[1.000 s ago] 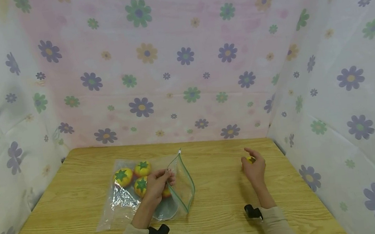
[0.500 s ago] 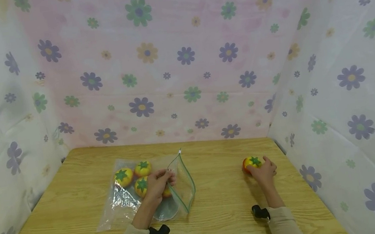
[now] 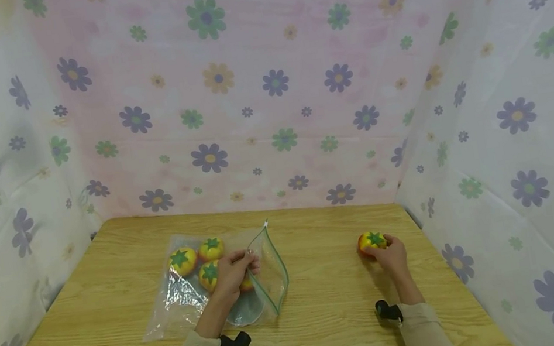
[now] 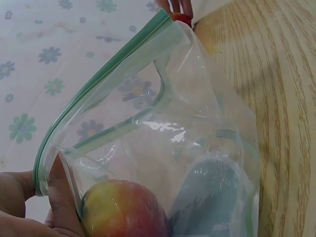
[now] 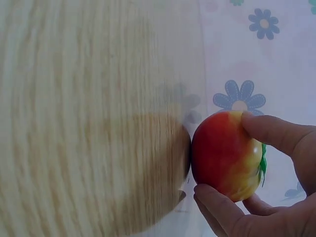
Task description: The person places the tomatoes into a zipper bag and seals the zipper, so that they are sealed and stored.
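Observation:
My left hand (image 3: 235,273) pinches one side of the open mouth of a clear zip bag (image 3: 169,315) with a green seal. Several red-and-yellow tomatoes (image 3: 183,261) with green leafy tops lie inside the bag; one of them (image 4: 123,210) is close beside my left fingers in the left wrist view. To the right, my right hand (image 3: 393,254) grips another tomato (image 3: 373,240) between thumb and fingers. The right wrist view shows this tomato (image 5: 224,155) from the side, its underside at or very near the tabletop.
A wooden table (image 3: 322,308) lies under everything. Flower-printed sheets (image 3: 243,83) enclose it at the back and on both sides. Black wrist mounts (image 3: 234,344) sit at both cuffs.
My right hand has come round from over the tomato to its right side and now grips it; the tomato has hardly moved. My left hand and the bag have stayed put.

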Action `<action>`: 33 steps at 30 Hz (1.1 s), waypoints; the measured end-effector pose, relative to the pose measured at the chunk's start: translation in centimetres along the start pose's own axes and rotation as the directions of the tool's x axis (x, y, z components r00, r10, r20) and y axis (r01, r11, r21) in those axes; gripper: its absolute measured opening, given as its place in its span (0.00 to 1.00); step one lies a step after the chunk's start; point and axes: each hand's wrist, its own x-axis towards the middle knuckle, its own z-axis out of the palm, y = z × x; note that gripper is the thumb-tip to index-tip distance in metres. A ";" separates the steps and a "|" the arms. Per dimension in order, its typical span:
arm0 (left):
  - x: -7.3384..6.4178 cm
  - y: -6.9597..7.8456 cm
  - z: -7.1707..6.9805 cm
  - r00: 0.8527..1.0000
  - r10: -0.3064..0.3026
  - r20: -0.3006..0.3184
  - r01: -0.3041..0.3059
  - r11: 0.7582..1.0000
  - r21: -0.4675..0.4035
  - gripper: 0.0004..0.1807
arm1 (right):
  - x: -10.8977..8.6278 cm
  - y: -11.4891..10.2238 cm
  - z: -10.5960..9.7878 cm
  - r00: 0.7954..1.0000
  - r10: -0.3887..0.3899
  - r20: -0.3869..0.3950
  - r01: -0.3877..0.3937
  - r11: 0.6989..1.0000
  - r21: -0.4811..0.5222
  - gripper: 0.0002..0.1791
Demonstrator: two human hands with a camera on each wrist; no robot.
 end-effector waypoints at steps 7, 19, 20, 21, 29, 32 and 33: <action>0.0 -0.4 -0.2 1.000 0.009 -0.006 -0.009 1.000 -0.007 0.13 | 0.0 0.2 0.3 0.997 -0.041 -0.063 0.040 0.999 -0.005 0.42; 0.2 -0.7 -0.1 1.000 0.019 0.001 -0.019 0.999 -0.026 0.15 | -0.3 0.3 0.4 0.986 -0.110 -0.122 0.108 0.994 -0.022 0.40; 0.1 -0.7 -0.1 1.000 0.017 -0.001 -0.017 1.000 -0.026 0.15 | -0.3 0.3 0.4 0.987 -0.113 -0.118 0.111 0.994 -0.023 0.40; 0.1 -0.6 0.0 1.000 0.013 -0.005 -0.014 1.000 -0.026 0.14 | -0.3 0.2 0.4 0.987 -0.114 -0.115 0.111 0.993 -0.029 0.41; 0.0 -0.6 0.0 1.000 0.011 -0.012 -0.011 1.000 -0.023 0.15 | -0.8 -0.1 0.2 0.996 -0.091 0.006 0.091 0.993 -0.075 0.41; -0.1 -0.6 0.0 1.000 0.017 -0.014 -0.018 1.000 -0.023 0.15 | -1.1 -0.5 0.4 0.995 -0.090 0.052 0.095 0.992 -0.085 0.41; -0.1 -0.6 0.0 1.000 0.020 -0.016 -0.021 0.999 -0.024 0.15 | -1.3 -0.7 0.5 0.993 -0.095 0.064 0.100 0.991 -0.089 0.41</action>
